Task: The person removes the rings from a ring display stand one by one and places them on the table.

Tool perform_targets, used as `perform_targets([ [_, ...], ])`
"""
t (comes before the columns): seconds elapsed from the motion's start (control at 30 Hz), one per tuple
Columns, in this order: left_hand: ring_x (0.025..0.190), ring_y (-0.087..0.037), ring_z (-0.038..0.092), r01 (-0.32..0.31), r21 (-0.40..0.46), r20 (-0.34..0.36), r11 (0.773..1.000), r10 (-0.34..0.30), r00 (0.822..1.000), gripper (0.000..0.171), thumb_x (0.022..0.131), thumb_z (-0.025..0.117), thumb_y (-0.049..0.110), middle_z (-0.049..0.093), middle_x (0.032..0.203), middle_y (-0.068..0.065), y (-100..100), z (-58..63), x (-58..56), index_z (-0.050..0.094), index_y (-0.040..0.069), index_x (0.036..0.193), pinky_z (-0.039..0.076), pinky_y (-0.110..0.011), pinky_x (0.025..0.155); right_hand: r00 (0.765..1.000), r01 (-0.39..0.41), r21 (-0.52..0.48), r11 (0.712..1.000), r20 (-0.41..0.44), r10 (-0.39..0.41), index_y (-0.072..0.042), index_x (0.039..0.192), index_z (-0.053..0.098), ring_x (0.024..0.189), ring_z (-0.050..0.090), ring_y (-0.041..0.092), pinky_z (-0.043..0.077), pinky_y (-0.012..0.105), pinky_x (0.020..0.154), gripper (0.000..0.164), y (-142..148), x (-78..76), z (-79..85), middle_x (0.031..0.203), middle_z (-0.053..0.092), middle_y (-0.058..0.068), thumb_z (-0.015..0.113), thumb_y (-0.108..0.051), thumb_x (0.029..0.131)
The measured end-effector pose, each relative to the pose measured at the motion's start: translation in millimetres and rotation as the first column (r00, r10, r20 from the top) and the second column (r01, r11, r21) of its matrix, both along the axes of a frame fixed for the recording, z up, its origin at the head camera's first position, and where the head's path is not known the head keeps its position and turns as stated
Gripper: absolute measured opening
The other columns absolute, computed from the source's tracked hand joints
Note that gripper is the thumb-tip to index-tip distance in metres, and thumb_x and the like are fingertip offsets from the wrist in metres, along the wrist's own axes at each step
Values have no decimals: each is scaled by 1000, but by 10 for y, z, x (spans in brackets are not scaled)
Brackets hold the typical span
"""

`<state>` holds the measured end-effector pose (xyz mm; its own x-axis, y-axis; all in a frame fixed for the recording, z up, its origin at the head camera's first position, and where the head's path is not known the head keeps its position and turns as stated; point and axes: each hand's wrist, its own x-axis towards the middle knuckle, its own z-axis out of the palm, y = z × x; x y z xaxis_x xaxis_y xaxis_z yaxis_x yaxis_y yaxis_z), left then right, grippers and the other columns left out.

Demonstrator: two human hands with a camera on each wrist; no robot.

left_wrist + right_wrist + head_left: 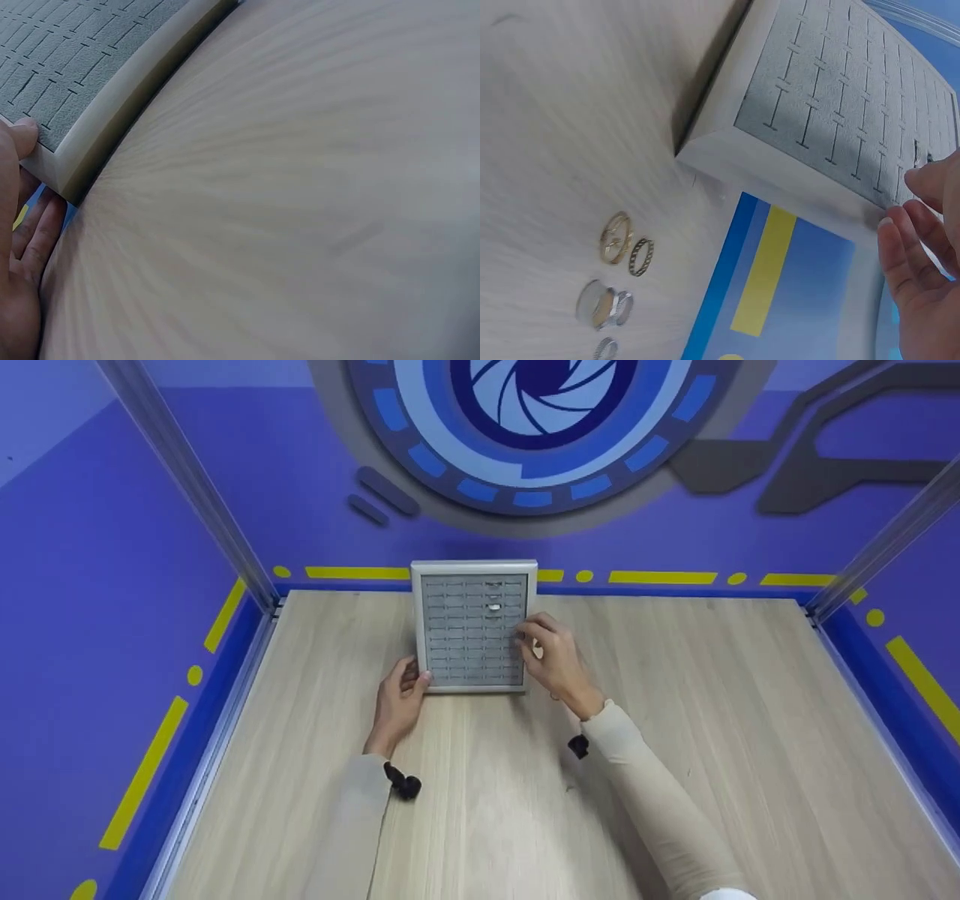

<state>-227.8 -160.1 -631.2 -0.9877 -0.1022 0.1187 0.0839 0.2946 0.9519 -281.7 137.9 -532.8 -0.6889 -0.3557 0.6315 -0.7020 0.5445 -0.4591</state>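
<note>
A ring display tray (472, 660) with a pale frame and grey slotted padding stands tilted up at the back of the table. Silver rings (493, 607) sit in the upper part of its fourth column. My left hand (400, 701) grips the lower left corner, thumb (24, 135) on the front and the other fingers behind and below. At the right edge my right hand (556, 656) pinches thumb and index finger together over the slots, around what appears as a small dark ring, mostly hidden. Its other fingers (900, 232) curl beside the frame.
In the right wrist view, several loose rings lie on the table right of the tray: a gold ring (615, 238), a dark braided band (641, 256) and a wide silver band (591, 302) among them. A blue and purple wall (645, 544) rises behind the wooden table (697, 697).
</note>
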Motion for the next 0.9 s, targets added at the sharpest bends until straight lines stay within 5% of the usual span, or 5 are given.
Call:
perform_targets([
  [0.23,122,-24,68,6,0,9,1000,-6,1000,41,109,65,29,68,135,-8,6,-16,15,59,16,148,58,-44,108,1000,16,50,999,16,-17,1,111,78,83,66,18,59,30,68,16,-115,-19,47,107,70,12,73,3,96],
  [0.47,122,-23,67,6,4,-4,1000,-6,1000,42,110,64,29,68,135,-8,-14,-7,10,59,17,149,57,-45,108,997,57,97,994,-49,-53,-2,111,77,95,70,23,64,32,81,14,-282,-82,101,107,70,11,74,-1,98],
  [0.9,124,-24,67,8,4,10,1000,-8,1000,44,110,63,31,67,137,-8,-17,4,13,57,16,150,56,-44,110,972,173,101,980,-177,-154,-3,102,80,93,71,26,65,37,77,6,-463,-132,58,100,70,9,75,-4,98],
])
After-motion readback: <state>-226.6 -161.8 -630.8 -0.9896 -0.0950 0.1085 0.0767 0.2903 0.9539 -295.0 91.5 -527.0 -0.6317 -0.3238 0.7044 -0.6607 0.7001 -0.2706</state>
